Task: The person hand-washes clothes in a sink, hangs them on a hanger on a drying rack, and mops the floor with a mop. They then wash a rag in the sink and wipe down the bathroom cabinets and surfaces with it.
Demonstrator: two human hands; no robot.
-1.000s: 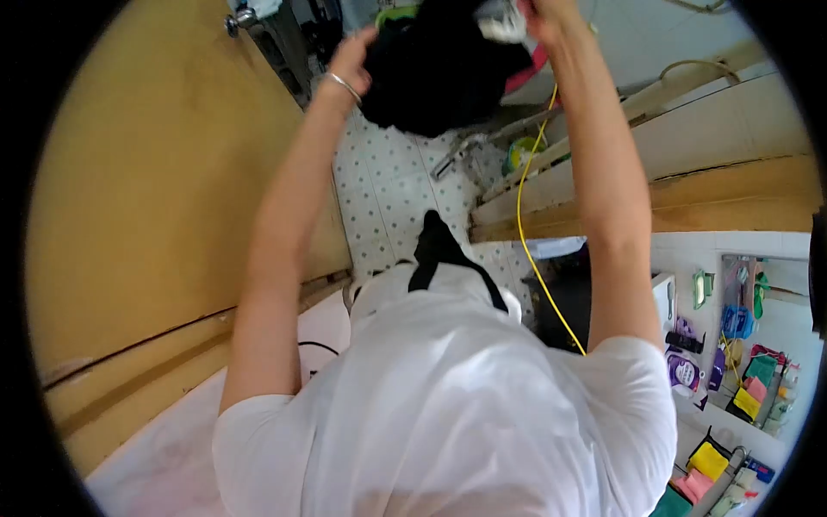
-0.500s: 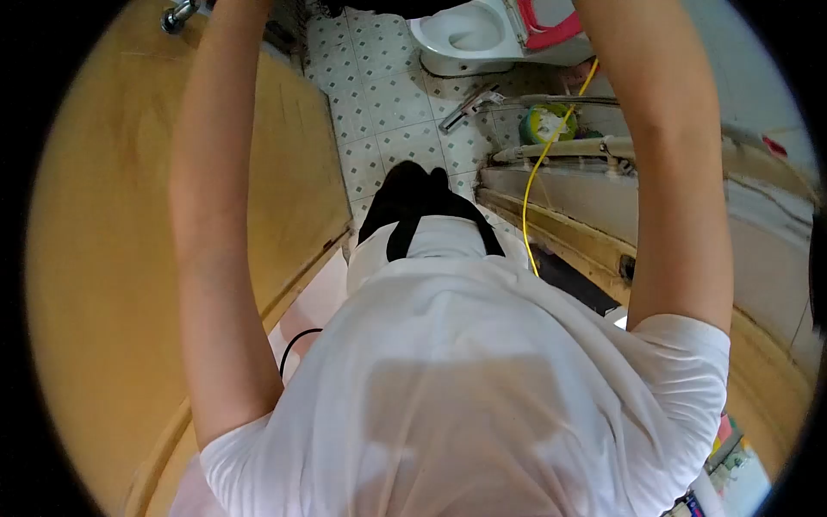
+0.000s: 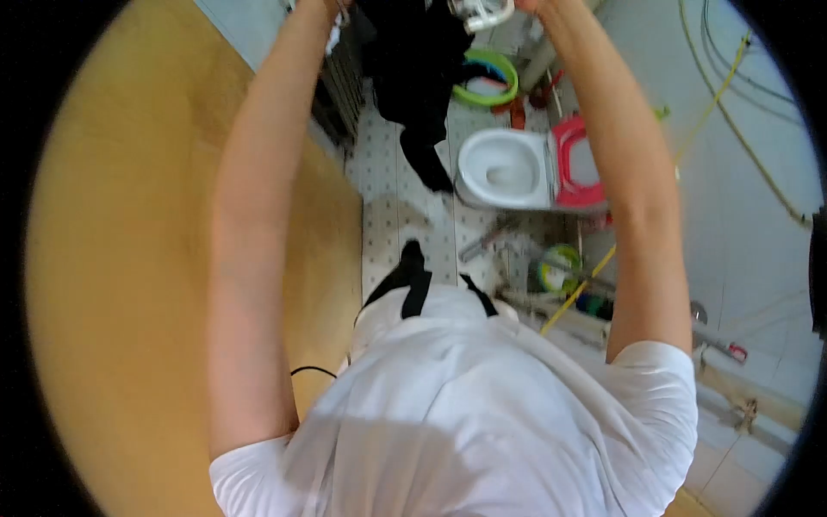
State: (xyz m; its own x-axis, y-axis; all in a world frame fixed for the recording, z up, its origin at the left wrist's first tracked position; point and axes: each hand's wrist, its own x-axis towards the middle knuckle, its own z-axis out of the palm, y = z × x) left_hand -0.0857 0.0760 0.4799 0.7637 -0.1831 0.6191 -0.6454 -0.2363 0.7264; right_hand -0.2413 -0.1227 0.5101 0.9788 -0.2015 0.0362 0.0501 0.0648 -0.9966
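Observation:
Both my arms reach up to the top edge of the head view, where the hands are mostly cut off. Only the wrist end of my left hand [image 3: 334, 9] shows, with a bit of something white just below it. My right hand [image 3: 532, 5] is beside a white loop-shaped piece [image 3: 484, 15], blurred, perhaps part of a hanger. The fingers of both hands are hidden. Between the hands hangs a black garment [image 3: 409, 69], one long end of it dangling down above the floor near the toilet.
A white toilet [image 3: 502, 170] with a red seat cover [image 3: 575, 164] stands on the right. Behind it is a green basin [image 3: 510, 96]. A yellow-brown door panel [image 3: 138, 258] fills the left side. Yellow hose [image 3: 577, 295] and pipes run along the right wall.
The view has tilted up, so the toilet sits lower in the picture. Much more of the black garment, the white loop and the green basin have come into view.

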